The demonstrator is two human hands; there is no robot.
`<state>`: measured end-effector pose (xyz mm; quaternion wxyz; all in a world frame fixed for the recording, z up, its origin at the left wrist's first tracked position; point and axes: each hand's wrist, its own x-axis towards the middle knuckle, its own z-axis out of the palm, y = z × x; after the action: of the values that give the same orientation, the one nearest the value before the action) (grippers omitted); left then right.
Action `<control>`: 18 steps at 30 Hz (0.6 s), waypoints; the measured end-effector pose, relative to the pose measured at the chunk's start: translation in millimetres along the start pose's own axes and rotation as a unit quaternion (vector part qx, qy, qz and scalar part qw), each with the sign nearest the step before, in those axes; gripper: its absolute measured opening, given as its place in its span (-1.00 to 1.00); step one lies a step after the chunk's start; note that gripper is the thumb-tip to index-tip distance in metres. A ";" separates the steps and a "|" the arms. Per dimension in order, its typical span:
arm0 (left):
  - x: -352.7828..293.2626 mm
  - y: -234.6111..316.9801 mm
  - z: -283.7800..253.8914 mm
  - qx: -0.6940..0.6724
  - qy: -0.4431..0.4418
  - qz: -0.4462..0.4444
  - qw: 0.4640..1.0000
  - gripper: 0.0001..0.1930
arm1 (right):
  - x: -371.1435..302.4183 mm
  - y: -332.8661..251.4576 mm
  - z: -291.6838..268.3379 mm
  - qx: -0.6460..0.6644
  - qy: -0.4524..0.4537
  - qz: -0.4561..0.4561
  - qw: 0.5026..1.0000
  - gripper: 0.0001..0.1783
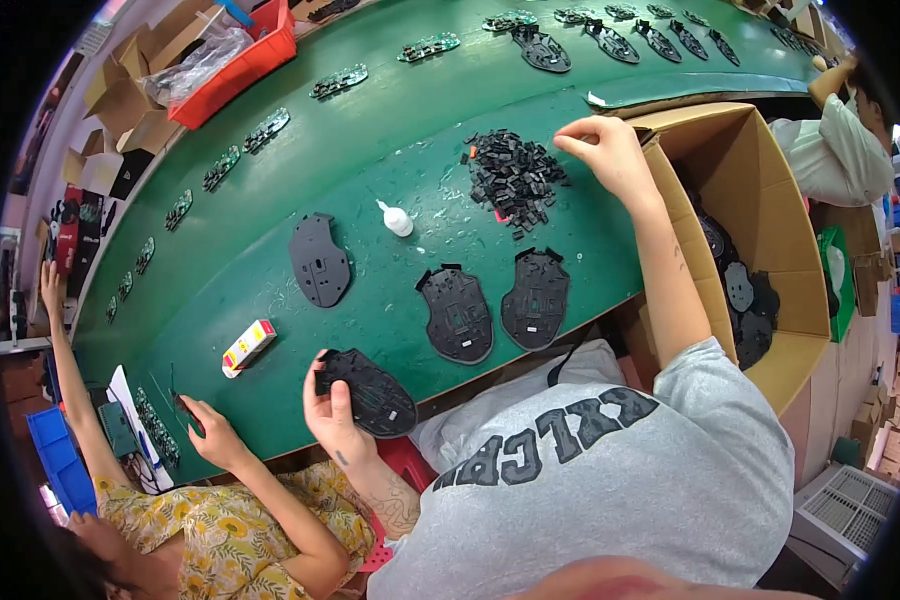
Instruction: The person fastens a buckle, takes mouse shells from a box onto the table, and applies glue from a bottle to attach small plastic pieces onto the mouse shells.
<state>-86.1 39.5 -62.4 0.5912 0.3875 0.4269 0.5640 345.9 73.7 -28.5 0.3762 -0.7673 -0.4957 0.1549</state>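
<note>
Gripping the waisted black plastic shell point(378, 397) by its left edge, the left hand point(336, 420) sets its thumb against the ribbed inner face while the fingers curl behind, over the near edge of the green tabletop point(200, 300). The right hand point(604, 155) hangs beside the right side of a loose heap of small black oblong pieces point(515, 180); thumb and forefinger come close together, but whether a piece sits between them cannot be told.

A light pinch at the rim probably serves best: hard pressure might flex thin plastic, and a clear cavity lets the eye check every slot. Single pieces should come away more easily from the heap's scattered fringe than from its dense middle.

Two matt shells point(457, 315) lie side by side, inner faces up, with raised ribs and a central cut-out. A smoother, greyer plate point(319, 262) lies near the white squeeze bottle point(397, 221), whose body narrows to a fine nozzle. The tabletop looks glossy and speckled; the cardboard box point(795, 260), dull and stiff, holds dark curved parts.
</note>
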 end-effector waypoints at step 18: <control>6.3 -5.6 112.2 0.155 -0.103 0.042 0.982 -0.58 | -100.6 -78.2 27.1 0.408 -0.170 0.068 0.894 -0.84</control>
<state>21.5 48.1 -30.5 0.5408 0.5480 0.4289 0.4724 232.6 14.6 -3.1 0.5549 -0.5403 -0.3916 0.4967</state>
